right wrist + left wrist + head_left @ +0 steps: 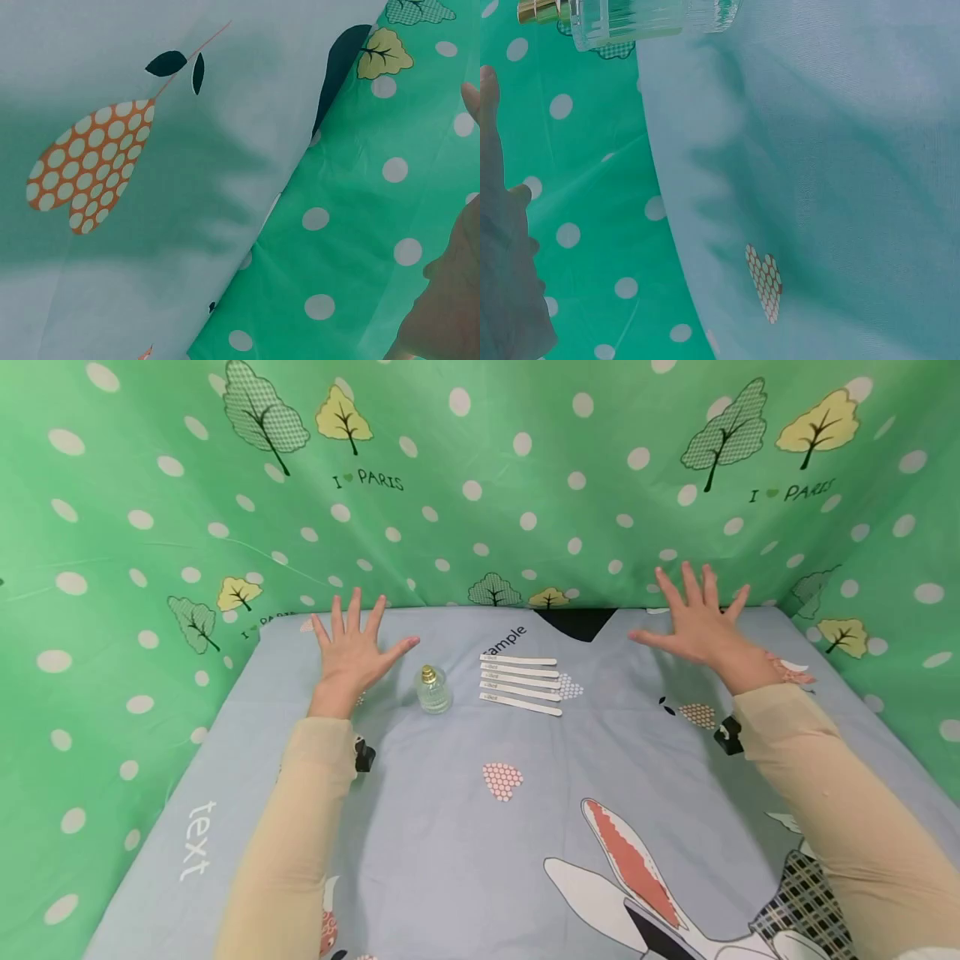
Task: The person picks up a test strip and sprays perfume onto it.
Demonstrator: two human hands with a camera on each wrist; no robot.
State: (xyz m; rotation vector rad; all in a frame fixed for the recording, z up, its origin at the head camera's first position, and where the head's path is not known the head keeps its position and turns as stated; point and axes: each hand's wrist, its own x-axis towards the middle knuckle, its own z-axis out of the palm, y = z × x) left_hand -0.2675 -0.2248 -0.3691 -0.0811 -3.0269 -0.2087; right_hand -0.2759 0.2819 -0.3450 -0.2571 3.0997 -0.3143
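Five slim white strips (521,681) and one small glass bottle (434,695) on a blue-grey cloth (450,843), viewed from above. The strips lie flat, one below another, their left ends nearly aligned and their right ends tipping slightly toward the viewer; each bears a mark near its left end, too small to read. The bottle stands upright just left of them, apart from the strips: clear, ribbed glass with a pale green tint, topped by a gold-coloured cap (428,673). Left hand (351,653): fingers spread, holding nothing, thumb pointing toward the bottle without reaching it. Right hand (701,625): likewise spread and unladen, well to the right of the strips. The two hands are far apart; whether either touches the cloth cannot be told. The far edge of the cloth meets a green dotted hanging (480,468) a short way behind the strips, leaving little depth there; the same hanging borders both sides. Wider room extends from the strips toward the viewer, across a printed heart (502,782) and a printed rabbit (637,877), and rightward between strips and right hand.
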